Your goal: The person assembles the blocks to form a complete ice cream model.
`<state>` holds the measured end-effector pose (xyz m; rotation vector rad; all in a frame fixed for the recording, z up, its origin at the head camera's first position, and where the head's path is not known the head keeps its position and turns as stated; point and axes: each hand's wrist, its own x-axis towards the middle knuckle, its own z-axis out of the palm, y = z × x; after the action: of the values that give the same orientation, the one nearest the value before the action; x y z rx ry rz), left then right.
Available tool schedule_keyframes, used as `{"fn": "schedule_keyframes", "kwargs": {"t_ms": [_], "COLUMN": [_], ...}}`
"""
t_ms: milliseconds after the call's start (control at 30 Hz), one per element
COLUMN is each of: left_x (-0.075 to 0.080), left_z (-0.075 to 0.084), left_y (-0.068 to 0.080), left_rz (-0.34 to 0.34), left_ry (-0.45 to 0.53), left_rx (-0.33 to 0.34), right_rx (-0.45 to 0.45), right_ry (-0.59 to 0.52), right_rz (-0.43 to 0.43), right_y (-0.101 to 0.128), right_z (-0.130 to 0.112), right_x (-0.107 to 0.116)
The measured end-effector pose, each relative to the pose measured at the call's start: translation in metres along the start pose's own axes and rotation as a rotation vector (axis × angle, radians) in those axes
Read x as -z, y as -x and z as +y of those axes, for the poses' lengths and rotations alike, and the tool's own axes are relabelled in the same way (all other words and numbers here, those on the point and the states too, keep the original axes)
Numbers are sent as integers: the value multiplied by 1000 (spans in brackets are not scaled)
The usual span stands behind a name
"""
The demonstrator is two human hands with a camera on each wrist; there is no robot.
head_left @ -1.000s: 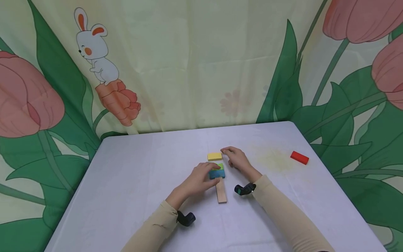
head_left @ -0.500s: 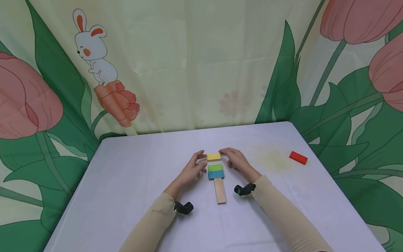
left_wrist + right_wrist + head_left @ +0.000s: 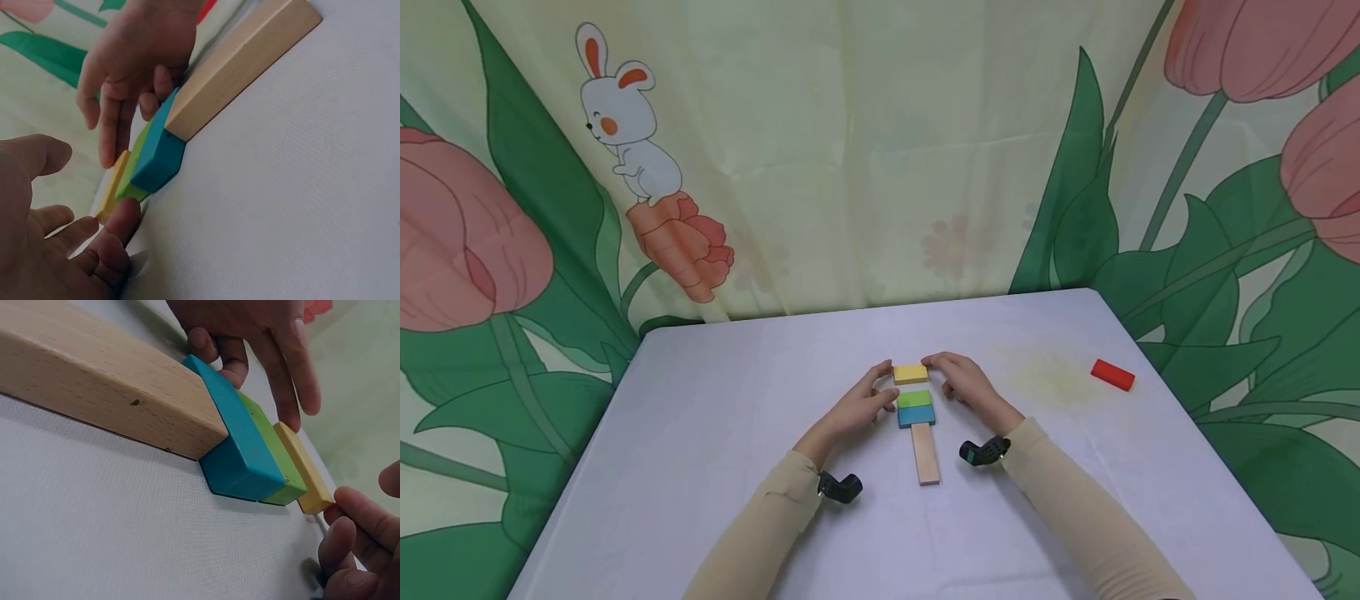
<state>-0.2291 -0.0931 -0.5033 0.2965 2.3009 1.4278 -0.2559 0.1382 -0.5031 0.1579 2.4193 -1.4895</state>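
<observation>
Four blocks lie in a line on the white table (image 3: 715, 433): a wooden plank (image 3: 926, 454) nearest me, then a blue block (image 3: 917, 416), a green block (image 3: 914, 399) and a yellow block (image 3: 911, 374) farthest. My left hand (image 3: 867, 400) touches the yellow block's left end with relaxed fingers. My right hand (image 3: 961, 380) touches its right end. The left wrist view shows the left hand (image 3: 56, 250) low by the yellow block (image 3: 112, 187). In the right wrist view, the right hand's fingertips (image 3: 359, 515) meet the end of the yellow block (image 3: 306, 478).
A red block (image 3: 1112, 375) lies alone near the table's right edge. A faint yellowish stain (image 3: 1052, 379) marks the cloth right of my hands. A curtain printed with a rabbit and tulips hangs behind the table.
My left hand has lifted off the green and blue blocks and moved forward to the yellow block's left end. The right hand has stayed at the yellow block.
</observation>
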Motion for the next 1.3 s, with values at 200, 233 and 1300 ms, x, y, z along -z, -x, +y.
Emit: {"fn": "schedule_keyframes", "kwargs": {"t_ms": [200,233,1300], "left_x": [-2,-3,-13], "left_z": [1,1,-3], "left_y": [1,1,7], "left_rz": [17,20,89], "left_ry": [14,15,11], "left_rx": [1,-1,-59], "right_rx": [6,5,-15], "right_ry": [-7,-11,-25], "right_rz": [-25,-27,13], "right_y": [1,1,4], "right_z": [2,2,4], "right_x": [2,2,3]}}
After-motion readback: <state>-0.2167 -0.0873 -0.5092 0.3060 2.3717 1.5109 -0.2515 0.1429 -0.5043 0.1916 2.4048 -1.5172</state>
